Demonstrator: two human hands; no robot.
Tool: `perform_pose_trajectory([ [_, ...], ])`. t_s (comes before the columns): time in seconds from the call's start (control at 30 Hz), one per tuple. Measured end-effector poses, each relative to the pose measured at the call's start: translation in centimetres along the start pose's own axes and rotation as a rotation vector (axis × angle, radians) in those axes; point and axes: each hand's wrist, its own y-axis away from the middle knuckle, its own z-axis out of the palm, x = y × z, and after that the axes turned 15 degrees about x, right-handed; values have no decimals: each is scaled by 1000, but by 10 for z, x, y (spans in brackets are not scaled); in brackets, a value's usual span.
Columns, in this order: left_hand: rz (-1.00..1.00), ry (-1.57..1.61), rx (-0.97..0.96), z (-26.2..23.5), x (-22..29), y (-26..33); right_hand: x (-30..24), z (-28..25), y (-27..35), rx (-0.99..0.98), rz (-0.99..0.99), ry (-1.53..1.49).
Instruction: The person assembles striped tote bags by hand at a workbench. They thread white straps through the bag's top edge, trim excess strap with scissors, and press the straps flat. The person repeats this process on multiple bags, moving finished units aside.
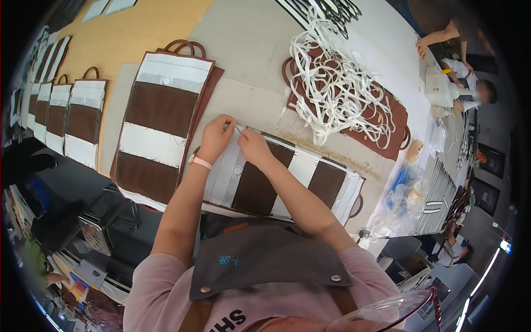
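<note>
Across the table edge before me lies a flat bag panel (256, 188) with dark brown and white bands, a round white snap and brown piping. At its far left corner my left hand (217, 136) pinches the edge, thumb against fingers. Close beside it, my right hand (255, 148) is closed on the same edge. A small whitish bit shows between the fingertips, too small to make out. To the left rests a stack of similar panels (160, 105) with brown loop handles. A tangled heap of white tape (337, 77) lies on brown bag pieces (395, 119) at the far right.
More banded panels (86, 119) line the table's left end. Black-and-white zipper strips (332, 14) lie at the back. Clear plastic bags (395, 205) and many thin rods (437, 193) are at the right. Other people work beyond, one with a hand (422, 48) on the table.
</note>
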Motion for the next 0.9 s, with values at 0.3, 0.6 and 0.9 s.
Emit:
perform_pose_trajectory([
  [0.3, 32, -15, 17, 4, -5, 3, -9, -3, 0, 122, 88, 12],
  [0.6, 36, -12, 7, 2, -8, 0, -15, -10, 11, 89, -29, 75],
  [0.9, -13, 8, 17, 5, -8, 1, -18, -7, 7, 62, -79, 217],
])
